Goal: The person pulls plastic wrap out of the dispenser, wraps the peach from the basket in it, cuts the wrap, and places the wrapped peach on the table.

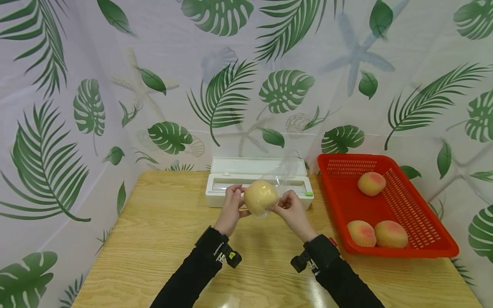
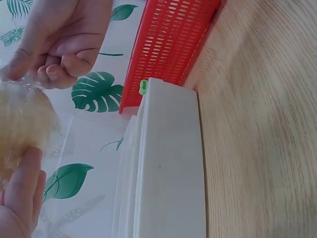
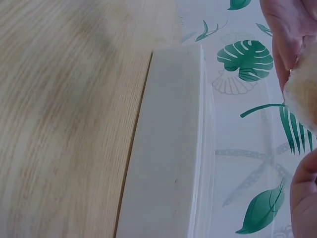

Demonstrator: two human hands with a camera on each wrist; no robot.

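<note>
Over the table, in front of the white cling film dispenser (image 1: pixel 217 199), a yellowish peach (image 1: pixel 261 196) is held up with clear film (image 1: pixel 286 171) over it. My left hand (image 1: pixel 229 211) grips the peach from its left side, thumb and fingers around it. On the other side my right hand (image 1: pixel 295 216) pinches the film at the peach's lower right. Loose film stands up behind the fruit. In the left wrist view, film bunches under the right thumb at the top of the peach (image 2: pixel 22 121). The right wrist view cuts off most of the peach (image 3: pixel 304 94).
At the right stands a red plastic basket (image 1: pixel 334 205) holding one peach (image 1: pixel 371 184) at the back and two near the front, one of them a pinkish peach (image 1: pixel 390 234). The dispenser's lid (image 1: pixel 246 164) is raised against the leaf-patterned cloth (image 1: pixel 231 141). Beneath is a wooden table (image 1: pixel 165 222).
</note>
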